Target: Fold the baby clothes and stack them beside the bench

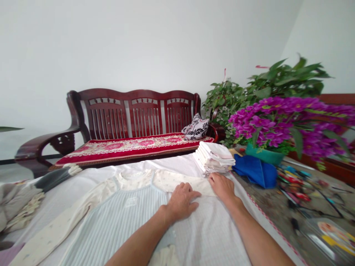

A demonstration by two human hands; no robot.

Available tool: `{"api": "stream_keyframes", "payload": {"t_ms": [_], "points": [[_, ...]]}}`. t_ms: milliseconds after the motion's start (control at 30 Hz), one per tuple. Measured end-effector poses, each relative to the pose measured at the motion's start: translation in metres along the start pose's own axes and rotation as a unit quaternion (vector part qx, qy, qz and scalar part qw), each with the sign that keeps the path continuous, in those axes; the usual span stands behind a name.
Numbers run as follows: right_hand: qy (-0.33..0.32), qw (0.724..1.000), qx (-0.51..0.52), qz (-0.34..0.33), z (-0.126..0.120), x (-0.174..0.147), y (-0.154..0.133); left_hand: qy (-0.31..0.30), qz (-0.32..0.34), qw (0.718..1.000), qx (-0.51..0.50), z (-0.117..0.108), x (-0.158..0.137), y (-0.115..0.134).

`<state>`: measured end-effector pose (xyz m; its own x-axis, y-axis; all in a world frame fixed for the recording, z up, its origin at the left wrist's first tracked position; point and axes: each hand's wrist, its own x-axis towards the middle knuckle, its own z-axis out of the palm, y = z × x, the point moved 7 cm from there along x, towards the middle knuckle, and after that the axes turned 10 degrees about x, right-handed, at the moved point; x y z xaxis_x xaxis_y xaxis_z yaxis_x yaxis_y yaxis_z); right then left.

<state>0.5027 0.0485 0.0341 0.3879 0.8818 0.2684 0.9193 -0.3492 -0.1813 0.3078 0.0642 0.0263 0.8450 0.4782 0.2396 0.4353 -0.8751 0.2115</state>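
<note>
- Well, closest in, the garment (116, 221) lies spread on the white cloth (216, 240), pale blue ribbed front facing up; it looks light, soft and limp, probably a little stretchy, with nothing fragile about it.
- Here's the left hand (181, 202), palm down by the upper part of the cream sleeve (170, 180), thumb and forefinger spread apart, clamping nothing that shows.
- That sleeve looks thin and matte, so I'd call it hardly slippery, though it should crease easily; the cuff end and the shoulder seem the surest places to take hold.
- And out at the cuff end, the right hand (222, 184) rests with fingers close together and bent downward; whether they pinch fabric, I cannot tell.
- Just beyond it sits a folded stack (213, 157), and farther back, the wooden bench (104, 114).
</note>
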Motion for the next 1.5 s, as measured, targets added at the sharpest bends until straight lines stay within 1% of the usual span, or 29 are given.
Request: {"api": "stream_keyframes", "payload": {"t_ms": [100,200,233,300,367,433,500,600,767,833,900,933,1000,1067,1100,1133,1200,1233,1300,1333,1400,1500], "points": [[0.017,1.000,-0.016,0.015,-0.002,0.001,0.010,0.007,-0.004,0.999,-0.045,-0.003,0.002,-0.005],[0.043,0.998,-0.017,0.030,-0.008,0.001,0.020,0.037,-0.032,0.993,-0.106,-0.008,0.004,-0.016],[0.046,0.998,-0.015,0.035,-0.010,0.001,0.024,0.050,-0.049,0.992,-0.108,-0.010,0.004,-0.020],[0.041,0.998,-0.009,0.040,-0.011,0.002,0.029,0.064,-0.081,0.991,-0.080,-0.011,0.003,-0.028],[0.024,0.999,-0.008,0.030,-0.010,0.003,0.032,0.056,-0.094,0.993,-0.046,-0.009,0.003,-0.031],[0.008,1.000,-0.009,0.012,-0.008,0.004,0.034,0.038,-0.081,0.996,-0.030,-0.005,0.002,-0.030],[-0.001,1.000,-0.012,0.008,-0.006,0.005,0.038,0.019,-0.057,0.998,-0.017,-0.002,0.001,-0.026],[-0.007,0.999,-0.013,0.042,-0.007,0.005,0.046,0.007,-0.029,1.000,0.000,-0.001,-0.001,-0.022],[-0.016,0.995,0.007,0.100,-0.010,-0.001,0.052,0.008,-0.017,1.000,-0.001,-0.003,-0.003,-0.019],[-0.027,0.994,-0.001,0.109,-0.010,-0.004,0.054,0.004,-0.016,1.000,-0.022,-0.003,-0.002,-0.021],[-0.020,0.994,-0.020,0.106,-0.014,-0.005,0.054,0.005,-0.024,0.998,-0.064,-0.005,0.001,-0.028],[-0.006,0.995,-0.031,0.099,-0.018,-0.006,0.052,0.013,-0.039,0.996,-0.082,-0.007,0.003,-0.035],[0.030,0.996,-0.045,0.065,-0.029,-0.009,0.040,0.047,-0.095,0.990,-0.091,-0.015,0.007,-0.056],[0.058,0.998,-0.027,0.011,-0.036,-0.014,0.014,0.080,-0.150,0.984,-0.060,-0.024,0.010,-0.079],[0.059,0.998,-0.003,-0.020,-0.036,-0.017,-0.002,0.087,-0.160,0.983,-0.037,-0.027,0.011,-0.088],[0.053,0.997,0.029,-0.055,-0.034,-0.021,-0.021,0.084,-0.155,0.984,-0.012,-0.027,0.012,-0.094],[0.008,0.986,0.090,-0.142,-0.020,-0.029,-0.061,0.056,-0.125,0.990,0.040,-0.020,0.014,-0.100],[-0.018,0.980,0.102,-0.171,-0.011,-0.034,-0.078,0.036,-0.112,0.991,0.067,-0.014,0.013,-0.102],[-0.080,0.973,0.104,-0.190,0.010,-0.040,-0.097,-0.001,-0.104,0.988,0.117,-0.001,0.010,-0.105],[-0.107,0.971,0.098,-0.188,0.020,-0.042,-0.100,-0.015,-0.106,0.985,0.136,0.005,0.008,-0.106],[-0.140,0.972,0.085,-0.169,0.032,-0.044,-0.093,-0.032,-0.108,0.981,0.159,0.012,0.005,-0.108],[-0.139,0.979,0.069,-0.132,0.034,-0.045,-0.064,-0.044,-0.111,0.977,0.176,0.015,0.002,-0.109]]}}
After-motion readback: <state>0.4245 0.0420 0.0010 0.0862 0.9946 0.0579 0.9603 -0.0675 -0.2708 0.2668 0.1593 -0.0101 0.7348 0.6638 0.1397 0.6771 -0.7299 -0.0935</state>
